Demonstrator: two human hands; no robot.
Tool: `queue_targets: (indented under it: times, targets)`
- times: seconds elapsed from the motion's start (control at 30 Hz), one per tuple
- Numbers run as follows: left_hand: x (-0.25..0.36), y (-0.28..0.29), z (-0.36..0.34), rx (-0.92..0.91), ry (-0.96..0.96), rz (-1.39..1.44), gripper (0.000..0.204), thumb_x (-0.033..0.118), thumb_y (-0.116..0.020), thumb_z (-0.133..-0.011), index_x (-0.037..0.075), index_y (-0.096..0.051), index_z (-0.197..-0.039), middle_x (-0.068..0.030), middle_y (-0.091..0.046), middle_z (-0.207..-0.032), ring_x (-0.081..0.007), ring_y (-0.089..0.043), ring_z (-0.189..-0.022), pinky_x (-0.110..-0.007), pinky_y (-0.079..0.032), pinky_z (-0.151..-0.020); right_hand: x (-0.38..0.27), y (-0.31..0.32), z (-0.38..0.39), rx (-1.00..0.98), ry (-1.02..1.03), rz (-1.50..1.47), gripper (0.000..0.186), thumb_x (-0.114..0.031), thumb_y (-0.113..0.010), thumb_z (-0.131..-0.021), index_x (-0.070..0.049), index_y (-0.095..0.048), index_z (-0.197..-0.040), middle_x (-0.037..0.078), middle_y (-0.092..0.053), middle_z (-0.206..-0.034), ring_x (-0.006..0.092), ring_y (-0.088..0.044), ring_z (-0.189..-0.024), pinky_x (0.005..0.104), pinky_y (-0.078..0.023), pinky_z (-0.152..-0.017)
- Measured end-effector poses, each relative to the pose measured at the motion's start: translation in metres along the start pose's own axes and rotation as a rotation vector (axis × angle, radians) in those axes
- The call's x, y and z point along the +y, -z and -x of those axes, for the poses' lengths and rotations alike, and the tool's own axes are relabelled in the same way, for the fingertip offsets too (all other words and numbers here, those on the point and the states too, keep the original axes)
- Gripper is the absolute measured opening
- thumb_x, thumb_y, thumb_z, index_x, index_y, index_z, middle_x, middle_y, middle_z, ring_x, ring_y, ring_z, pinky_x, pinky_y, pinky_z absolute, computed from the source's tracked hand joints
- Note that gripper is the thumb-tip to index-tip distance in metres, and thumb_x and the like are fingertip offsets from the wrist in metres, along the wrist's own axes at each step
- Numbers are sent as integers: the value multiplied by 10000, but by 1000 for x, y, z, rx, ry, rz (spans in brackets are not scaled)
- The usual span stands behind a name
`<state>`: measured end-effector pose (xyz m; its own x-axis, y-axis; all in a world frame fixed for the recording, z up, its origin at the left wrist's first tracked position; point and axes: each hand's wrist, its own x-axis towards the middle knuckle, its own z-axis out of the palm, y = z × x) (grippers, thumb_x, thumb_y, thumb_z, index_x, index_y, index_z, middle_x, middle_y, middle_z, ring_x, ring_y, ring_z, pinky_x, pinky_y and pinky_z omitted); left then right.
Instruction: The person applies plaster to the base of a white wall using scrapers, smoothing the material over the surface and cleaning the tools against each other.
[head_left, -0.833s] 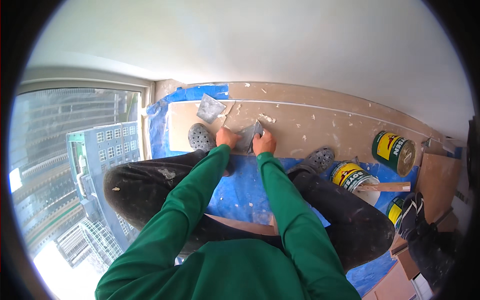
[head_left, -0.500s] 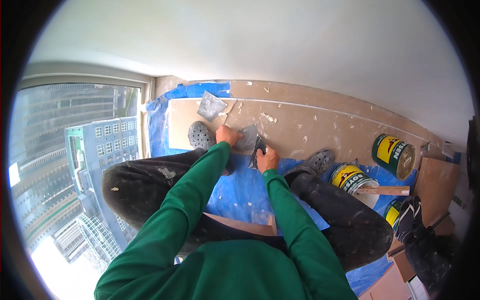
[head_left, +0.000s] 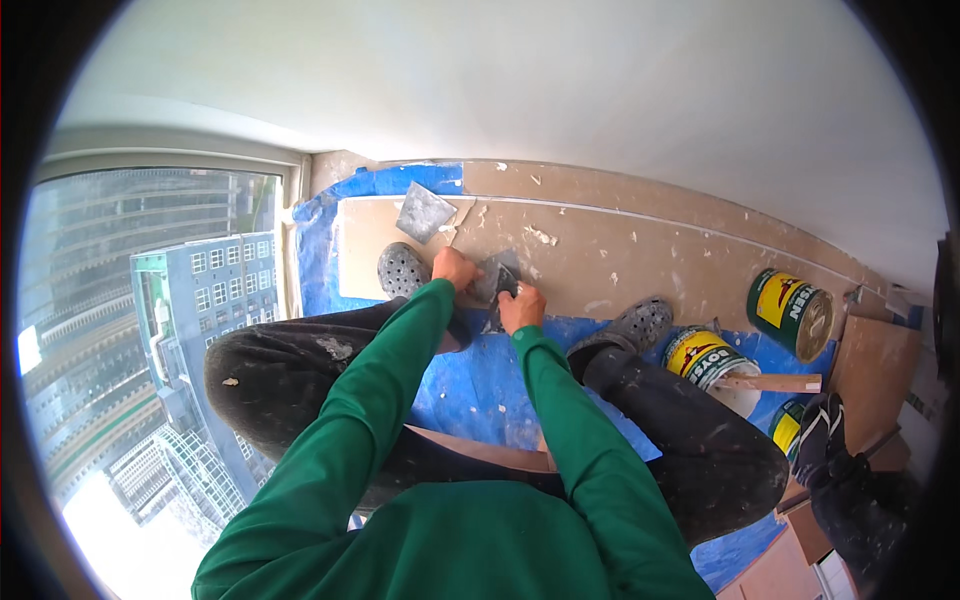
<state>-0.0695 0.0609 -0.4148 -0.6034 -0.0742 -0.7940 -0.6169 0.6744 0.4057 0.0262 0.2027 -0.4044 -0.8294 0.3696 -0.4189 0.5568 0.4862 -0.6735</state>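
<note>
My left hand is closed on the left edge of a thin grey sheet that rests on a long tan board, just beside my left grey clog. My right hand pinches a narrow dark piece over that sheet's right side; whether the two are joined I cannot tell. A separate grey square lies flat behind my left hand, near loose tan scraps. Both forearms are in green sleeves.
A large window borders the left, a white wall the back. Blue covering lies under me. Paint cans, one holding a wooden stick, stand right of my right clog. Another person's foot is at far right.
My right hand first dropped toward me with the dark piece, then moved back up and leftward over the grey sheet. My left hand has shifted only slightly.
</note>
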Motion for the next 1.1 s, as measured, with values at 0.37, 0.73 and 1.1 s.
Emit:
queue_targets:
  times: [0.37,0.73,1.1]
  targets:
    - [5,-2,13,89,-66,-29,228,151,-772,-676,-53,-679,-717,-161,-645,-603,-239,-646,-532,-353,-524,-576,-16,-6,-14,2,-14,36,351,-183,-623,-704,63,-648,-953,285,-634,-910,418,-614,-897,445,-482,-833]
    - [16,-6,46,-152,21,798,166,135,-676,-805,-16,-672,-875,-116,-659,-730,-200,-640,-594,-312,-507,-511,20,81,-14,56,-618,-1452,270,-109,-653,-722,23,-620,-955,111,-640,-918,247,-631,-813,347,-506,-777]
    - [16,-47,138,-557,4,1262,182,30,-579,-823,0,-563,-1001,-120,-597,-932,-285,-610,-815,-459,-518,-770,-12,64,12,294,-239,-824,426,-284,-695,-791,33,-618,-1066,164,-642,-1060,349,-640,-856,434,-493,-760]
